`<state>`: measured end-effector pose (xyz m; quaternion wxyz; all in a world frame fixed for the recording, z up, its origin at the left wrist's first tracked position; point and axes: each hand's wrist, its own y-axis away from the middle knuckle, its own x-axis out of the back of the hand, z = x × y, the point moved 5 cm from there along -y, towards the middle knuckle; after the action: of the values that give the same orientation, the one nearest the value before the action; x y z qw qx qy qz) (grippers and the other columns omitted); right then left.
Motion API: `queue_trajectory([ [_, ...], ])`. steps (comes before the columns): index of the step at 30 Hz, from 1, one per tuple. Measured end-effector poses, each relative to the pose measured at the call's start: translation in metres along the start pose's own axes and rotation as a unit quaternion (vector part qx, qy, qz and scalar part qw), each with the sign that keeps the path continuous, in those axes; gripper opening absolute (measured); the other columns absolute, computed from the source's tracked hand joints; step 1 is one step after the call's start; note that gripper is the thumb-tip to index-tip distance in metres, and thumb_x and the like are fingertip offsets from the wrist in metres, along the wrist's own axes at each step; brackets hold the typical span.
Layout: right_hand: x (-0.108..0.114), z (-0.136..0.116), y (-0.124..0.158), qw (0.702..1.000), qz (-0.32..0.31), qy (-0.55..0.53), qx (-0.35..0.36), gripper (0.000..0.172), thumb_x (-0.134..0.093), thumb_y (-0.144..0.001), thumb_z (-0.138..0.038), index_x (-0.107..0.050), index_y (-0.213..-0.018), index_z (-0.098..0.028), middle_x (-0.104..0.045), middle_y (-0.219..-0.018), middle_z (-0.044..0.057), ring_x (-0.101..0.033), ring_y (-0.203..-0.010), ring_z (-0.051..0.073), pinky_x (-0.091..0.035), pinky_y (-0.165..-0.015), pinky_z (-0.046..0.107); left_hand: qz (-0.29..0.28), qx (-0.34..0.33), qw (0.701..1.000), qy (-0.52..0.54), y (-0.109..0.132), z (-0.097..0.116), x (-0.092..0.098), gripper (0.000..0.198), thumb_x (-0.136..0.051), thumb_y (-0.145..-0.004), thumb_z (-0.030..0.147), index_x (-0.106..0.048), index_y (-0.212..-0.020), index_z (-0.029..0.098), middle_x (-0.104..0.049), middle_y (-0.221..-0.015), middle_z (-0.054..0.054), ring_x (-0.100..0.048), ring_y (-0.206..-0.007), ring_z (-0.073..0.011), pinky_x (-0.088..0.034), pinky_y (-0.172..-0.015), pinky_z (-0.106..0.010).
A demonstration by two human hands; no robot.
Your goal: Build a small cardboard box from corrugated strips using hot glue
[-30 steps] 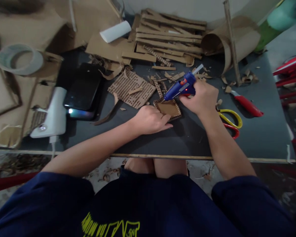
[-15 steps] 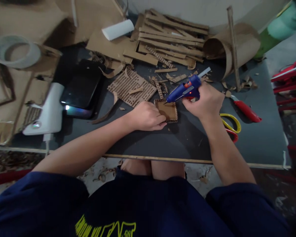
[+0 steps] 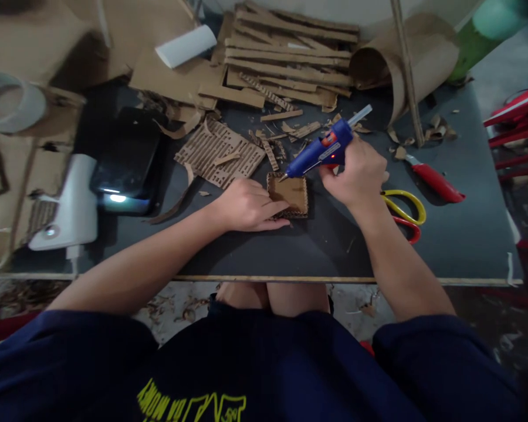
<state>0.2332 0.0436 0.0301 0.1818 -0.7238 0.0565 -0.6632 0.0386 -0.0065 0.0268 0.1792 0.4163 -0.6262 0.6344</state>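
Note:
My right hand (image 3: pixel 356 170) is wrapped round the handle of a blue glue gun (image 3: pixel 319 153). A clear glue stick (image 3: pixel 359 116) pokes out of its rear, and a small red light glows on its side. Its nozzle points down at the far left corner of a small square cardboard tray (image 3: pixel 295 196) with a corrugated rim. My left hand (image 3: pixel 253 206) grips the tray's near left edge, fingers along the rim and the near side. Just behind lies a ribbed cardboard sheet (image 3: pixel 222 153) with a loose scrap on it.
Cardboard strips (image 3: pixel 290 55) are piled at the back, beside a cardboard tube (image 3: pixel 405 67). Scissors (image 3: pixel 407 208) and a red-handled tool (image 3: pixel 437 181) lie on the right. A black device (image 3: pixel 125 158), a white device with a cable (image 3: pixel 70 205) and a tape roll (image 3: pixel 11 102) are at left.
The glue gun's nozzle has shifted from over the tray's inside towards its far left corner. My left hand's fingers have straightened a little along the tray's near side. The whole view has shifted slightly.

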Motion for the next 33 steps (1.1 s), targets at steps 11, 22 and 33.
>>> queue_trajectory([
  [11,-0.002,0.0,0.001,1.0,0.002,-0.031,0.006,0.051,-0.054,-0.085,-0.033,-0.054,-0.132,-0.013,-0.065,-0.123,0.02,-0.061,-0.117,0.036,-0.049,-0.097,0.05,-0.014,-0.009,1.0,0.0,0.002,-0.003,-0.002,0.031,-0.06,-0.093,0.043,-0.072,-0.078,0.019,-0.059,-0.048,0.004,-0.054,-0.042,-0.01,-0.035,-0.045,-0.025],
  [22,-0.003,-0.004,0.001,0.998,-0.033,-0.036,0.025,0.05,-0.052,-0.086,-0.029,-0.055,-0.134,-0.015,-0.066,-0.123,0.019,-0.062,-0.116,0.035,-0.049,-0.098,0.051,-0.036,-0.004,0.999,0.007,0.002,-0.001,-0.004,0.036,-0.058,-0.094,0.038,-0.069,-0.066,0.019,-0.059,-0.048,0.004,-0.056,-0.043,-0.0106,-0.039,-0.046,-0.026],
  [33,0.0,-0.01,0.0,0.997,-0.061,-0.044,0.024,0.053,-0.05,-0.085,-0.022,-0.052,-0.138,-0.017,-0.064,-0.129,0.017,-0.061,-0.119,0.033,-0.049,-0.1,0.049,-0.024,0.008,1.0,0.016,0.002,-0.002,-0.003,0.034,-0.062,-0.091,0.038,-0.07,-0.064,0.02,-0.058,-0.047,0.004,-0.055,-0.043,-0.0108,-0.038,-0.044,-0.025],
])
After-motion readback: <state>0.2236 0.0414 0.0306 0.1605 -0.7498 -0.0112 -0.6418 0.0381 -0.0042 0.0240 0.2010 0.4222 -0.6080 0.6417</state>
